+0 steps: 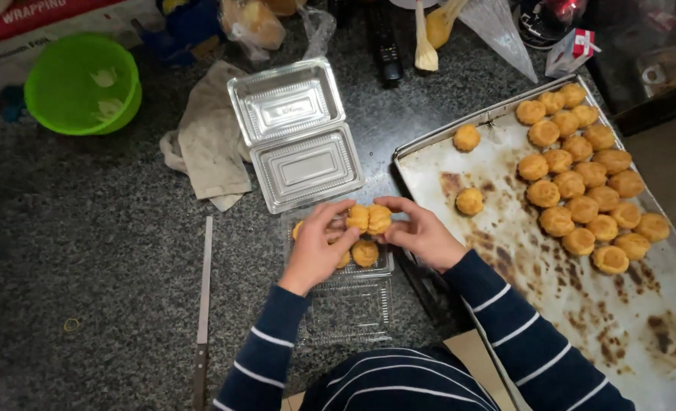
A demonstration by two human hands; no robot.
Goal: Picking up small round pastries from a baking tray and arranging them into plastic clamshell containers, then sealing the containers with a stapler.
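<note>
My left hand (315, 247) and my right hand (421, 234) meet over a clear plastic clamshell box (349, 304) on the dark granite counter. Each hand pinches a golden round puff pastry; the pair of puffs (369, 218) sit side by side just above the box. Other puffs (364, 253) lie inside it, partly hidden under my left hand. A large stained baking tray (581, 304) to the right carries several more puffs (581, 183), clustered at its far end.
An open, unfilled clamshell box (298, 133) lies beyond my hands, beside a crumpled cloth (212, 141). A green bowl (83, 84) stands far left. A long knife (203, 297) lies left of me. Piping bags (459, 27) and packets crowd the back.
</note>
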